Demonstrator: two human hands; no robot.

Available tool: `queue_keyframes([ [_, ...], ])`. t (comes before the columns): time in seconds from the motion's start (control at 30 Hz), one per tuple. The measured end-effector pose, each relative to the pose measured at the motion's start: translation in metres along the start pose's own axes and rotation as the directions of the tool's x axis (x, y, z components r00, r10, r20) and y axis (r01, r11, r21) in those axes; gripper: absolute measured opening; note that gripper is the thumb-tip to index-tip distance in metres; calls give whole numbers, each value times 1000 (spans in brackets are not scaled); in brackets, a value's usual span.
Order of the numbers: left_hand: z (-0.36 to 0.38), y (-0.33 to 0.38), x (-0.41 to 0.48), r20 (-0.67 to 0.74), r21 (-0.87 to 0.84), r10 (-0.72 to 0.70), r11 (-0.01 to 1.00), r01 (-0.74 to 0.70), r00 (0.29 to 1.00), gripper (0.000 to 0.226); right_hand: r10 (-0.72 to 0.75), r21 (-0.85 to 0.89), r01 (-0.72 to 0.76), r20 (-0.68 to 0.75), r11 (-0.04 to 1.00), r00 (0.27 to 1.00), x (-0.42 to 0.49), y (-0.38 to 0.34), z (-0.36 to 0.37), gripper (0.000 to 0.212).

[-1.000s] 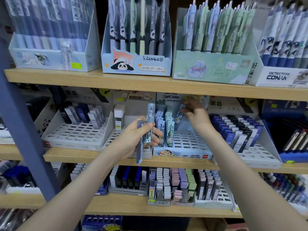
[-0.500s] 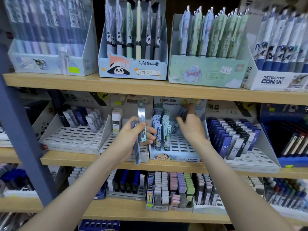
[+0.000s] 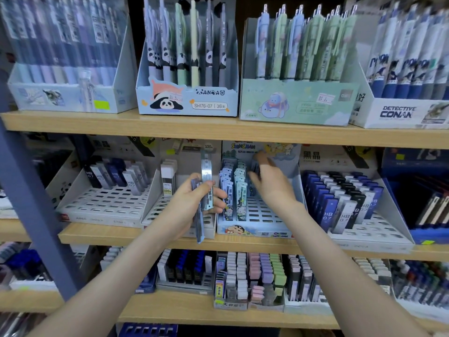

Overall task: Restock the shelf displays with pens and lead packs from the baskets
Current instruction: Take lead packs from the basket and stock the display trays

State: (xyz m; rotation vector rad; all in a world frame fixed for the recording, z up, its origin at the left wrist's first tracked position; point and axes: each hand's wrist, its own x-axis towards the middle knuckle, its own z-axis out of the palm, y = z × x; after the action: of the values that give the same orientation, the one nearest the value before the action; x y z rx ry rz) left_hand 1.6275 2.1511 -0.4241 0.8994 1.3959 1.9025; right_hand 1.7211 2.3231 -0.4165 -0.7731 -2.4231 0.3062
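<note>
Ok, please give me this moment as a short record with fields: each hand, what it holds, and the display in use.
left hand: grips lead packs, held upright
right hand: over the Shinchan tray, blurred, grasp unclear
tray fill: packs stand at its left, slots at right bare
level: middle shelf

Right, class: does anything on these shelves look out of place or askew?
One clear pen stands against the front of the leftmost top-shelf box, outside its rows. Blur hides whether it is fixed there. Nothing looks spilled or damaged.
</note>
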Motion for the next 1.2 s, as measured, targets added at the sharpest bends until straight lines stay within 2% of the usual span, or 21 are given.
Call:
queue_keyframes([
  [0.2,-1,3,-1,25,-3,-5,1000,5,1000,7,-14,-3,14,43,1000,999,-1,5,3,31],
  [0.37,-4,0,-3,61,-3,-22,1000,23,998,8,6,-58,0,103,998,995,-1,7,4,46],
  [0.53,-6,-1,-7,93,-2,-24,1000,24,995,7,28,-89,-22,73,996,997,-3,8,5,53],
  [0.67,-8,-2,-7,96,17,-23,1000,21,995,7,45,-177,-36,48,983,998,-6,8,4,68],
  [0.83,-8,-2,-9,104,24,-36,999,34,994,7,35,-150,-17,120,988,992,-15,11,-2,83],
  [0.9,-6,-1,-11,118,27,-45,999,42,992,7,6,-147,9,99,989,995,-20,13,-5,88],
  [1.03,1,1,-14,159,34,-47,999,42,986,7,-9,5,9,18,1000,1000,-27,17,-8,85],
  [1.2,3,2,-15,161,54,-54,997,46,986,10,-33,-46,39,116,998,993,-25,10,-6,94],
])
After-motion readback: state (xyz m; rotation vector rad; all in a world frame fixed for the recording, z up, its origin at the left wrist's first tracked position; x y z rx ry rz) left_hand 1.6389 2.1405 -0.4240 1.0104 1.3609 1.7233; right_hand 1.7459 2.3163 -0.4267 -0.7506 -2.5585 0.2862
